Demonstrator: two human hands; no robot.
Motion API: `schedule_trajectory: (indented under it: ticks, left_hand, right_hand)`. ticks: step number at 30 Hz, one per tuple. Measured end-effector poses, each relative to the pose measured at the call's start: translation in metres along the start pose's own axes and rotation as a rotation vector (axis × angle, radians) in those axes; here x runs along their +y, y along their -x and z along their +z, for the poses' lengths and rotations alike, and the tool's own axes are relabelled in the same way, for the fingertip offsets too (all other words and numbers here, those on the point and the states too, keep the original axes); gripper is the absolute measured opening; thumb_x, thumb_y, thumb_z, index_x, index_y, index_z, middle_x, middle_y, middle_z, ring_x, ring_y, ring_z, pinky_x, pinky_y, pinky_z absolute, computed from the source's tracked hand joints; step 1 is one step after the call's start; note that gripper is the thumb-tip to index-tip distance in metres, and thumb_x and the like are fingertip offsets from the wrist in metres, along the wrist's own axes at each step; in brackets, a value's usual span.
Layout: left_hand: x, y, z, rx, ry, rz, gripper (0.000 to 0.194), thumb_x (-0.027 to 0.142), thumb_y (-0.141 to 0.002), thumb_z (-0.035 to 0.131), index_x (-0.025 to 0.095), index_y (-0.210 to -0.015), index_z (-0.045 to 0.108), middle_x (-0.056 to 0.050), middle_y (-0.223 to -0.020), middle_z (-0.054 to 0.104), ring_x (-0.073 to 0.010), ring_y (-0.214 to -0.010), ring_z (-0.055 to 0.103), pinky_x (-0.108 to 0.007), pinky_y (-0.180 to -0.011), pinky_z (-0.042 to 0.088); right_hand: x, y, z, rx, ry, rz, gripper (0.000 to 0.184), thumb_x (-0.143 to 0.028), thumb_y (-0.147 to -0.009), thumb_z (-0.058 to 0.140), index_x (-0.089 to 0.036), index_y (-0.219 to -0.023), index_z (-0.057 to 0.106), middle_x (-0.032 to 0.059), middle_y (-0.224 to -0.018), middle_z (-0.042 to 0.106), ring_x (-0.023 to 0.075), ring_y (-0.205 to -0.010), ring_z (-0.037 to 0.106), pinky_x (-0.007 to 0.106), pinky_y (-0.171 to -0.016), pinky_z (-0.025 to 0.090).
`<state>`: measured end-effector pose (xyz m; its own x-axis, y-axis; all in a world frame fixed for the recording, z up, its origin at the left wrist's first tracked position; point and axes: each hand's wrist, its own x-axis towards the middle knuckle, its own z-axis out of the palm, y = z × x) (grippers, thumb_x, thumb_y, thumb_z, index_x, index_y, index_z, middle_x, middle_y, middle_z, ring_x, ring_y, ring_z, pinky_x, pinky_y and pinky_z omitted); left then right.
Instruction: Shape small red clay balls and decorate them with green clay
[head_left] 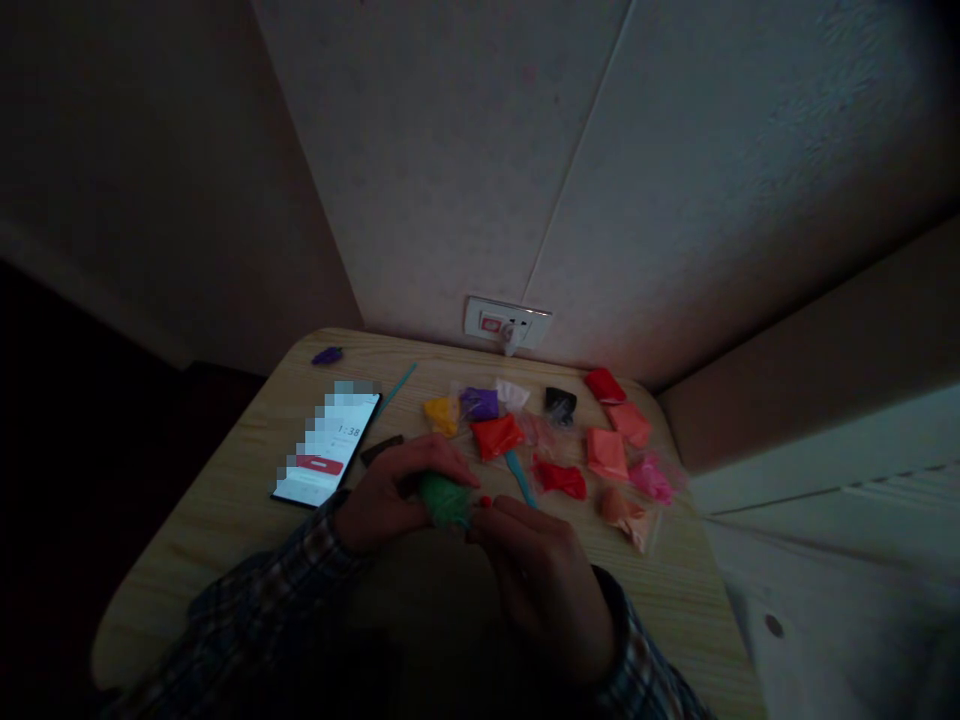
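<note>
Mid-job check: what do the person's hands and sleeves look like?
The left hand and right hand are ungloved. Both long sleeves are dark, bluish plaid with paler crossing lines, reaching about the wrists. Dim light hides finer detail.

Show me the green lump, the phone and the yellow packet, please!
Green lump (445, 499): head view, middle of its visible side.
Phone (328, 448): head view, middle of its lit screen.
Yellow packet (441, 414): head view, middle of its yellow part.
</note>
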<state>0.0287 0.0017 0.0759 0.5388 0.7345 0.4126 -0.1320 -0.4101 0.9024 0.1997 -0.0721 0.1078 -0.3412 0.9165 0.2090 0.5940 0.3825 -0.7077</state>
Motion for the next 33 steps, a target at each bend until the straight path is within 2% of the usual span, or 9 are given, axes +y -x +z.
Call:
schedule_trajectory:
  ticks: [6, 14, 18, 25, 33]
  left_hand:
    - [0.0012, 0.0008, -0.0004, -0.012, 0.007, -0.018, 0.017, 0.027, -0.076, 0.072, 0.018, -0.090, 0.068, -0.004, -0.081, 0.063, -0.0158, -0.077, 0.060, -0.027, -0.068, 0.047]
    - [0.0042, -0.0014, -0.0016, 0.008, -0.058, -0.004, 0.020, 0.025, -0.075, 0.073, 0.018, -0.092, 0.067, -0.004, -0.082, 0.062, -0.0172, -0.079, 0.060, -0.029, -0.070, 0.047]
    - [0.0046, -0.0006, -0.0018, -0.001, -0.056, 0.006, 0.019, 0.023, -0.076, 0.071, 0.019, -0.094, 0.067, -0.003, -0.083, 0.062, -0.0170, -0.081, 0.059, -0.029, -0.073, 0.046]
    - [0.0049, 0.0007, -0.0013, -0.002, -0.013, -0.022, 0.020, 0.026, -0.075, 0.072, 0.019, -0.093, 0.067, -0.004, -0.083, 0.061, -0.0171, -0.080, 0.059, -0.029, -0.071, 0.046]
    - [0.0070, -0.0005, -0.0014, 0.013, -0.029, -0.005, 0.018, 0.029, -0.077, 0.071, 0.019, -0.091, 0.067, -0.004, -0.081, 0.063, -0.0170, -0.078, 0.060, -0.029, -0.069, 0.047]
  right_hand:
    - [0.0021, 0.0001, -0.0034, -0.051, -0.114, 0.020, 0.023, -0.011, -0.087, 0.040, -0.017, -0.075, 0.059, 0.0024, -0.068, 0.065, 0.0131, -0.060, 0.061, 0.021, -0.054, 0.043]
    - [0.0010, 0.0030, 0.0051, 0.116, 0.039, -0.010, 0.023, -0.010, -0.087, 0.042, -0.016, -0.071, 0.058, 0.0021, -0.062, 0.059, 0.0129, -0.053, 0.056, 0.021, -0.048, 0.038]
    - [0.0001, 0.0035, 0.0059, 0.160, 0.080, -0.034, 0.024, -0.011, -0.088, 0.042, -0.017, -0.069, 0.056, 0.0019, -0.061, 0.057, 0.0122, -0.051, 0.054, 0.021, -0.047, 0.037]
    - [0.0004, 0.0039, 0.0011, 0.103, -0.028, -0.024, 0.022, -0.012, -0.088, 0.043, -0.017, -0.071, 0.056, 0.0016, -0.063, 0.059, 0.0119, -0.055, 0.056, 0.020, -0.049, 0.039]
    - [0.0001, 0.0049, 0.0003, 0.130, -0.040, -0.033, 0.023, -0.013, -0.088, 0.043, -0.017, -0.070, 0.057, 0.0014, -0.062, 0.058, 0.0117, -0.054, 0.056, 0.021, -0.049, 0.039]
